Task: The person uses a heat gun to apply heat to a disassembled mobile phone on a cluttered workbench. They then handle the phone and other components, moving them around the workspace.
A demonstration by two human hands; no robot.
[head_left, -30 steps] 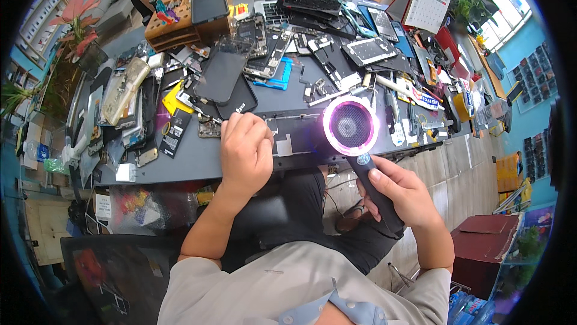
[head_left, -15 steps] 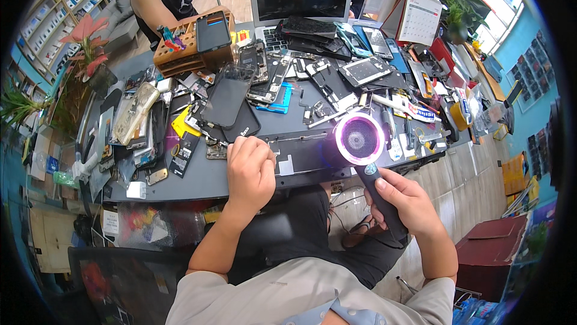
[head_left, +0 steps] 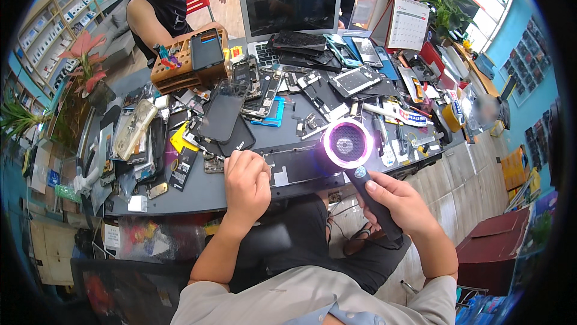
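Clearly the right hand (head_left: 401,205) was clenched around the black handle of a hot-air blower (head_left: 348,145), whose round nozzle end glowed purple at the centre of the frame, aimed down at a dark opened phone (head_left: 294,166) lying flat near the front edge of the grey surface (head_left: 198,196). The left hand (head_left: 245,184) was curled, fingertips pressed down at the left end of that phone, seemingly pinching a thin tool too small to make out.

Loose screens, phone backs and small parts crowded the surface just beyond, a black screen panel (head_left: 222,112) in the upper middle and a laptop (head_left: 288,9) at the top. Another person sat in the upper left behind a wooden tool rack (head_left: 180,63).

The risk, as I judged it, was heat: the nozzle hung near the left fingers, so a small drift could scorch them. Holding it over one spot could warp the part, and the phone sat near enough the edge to slide off.
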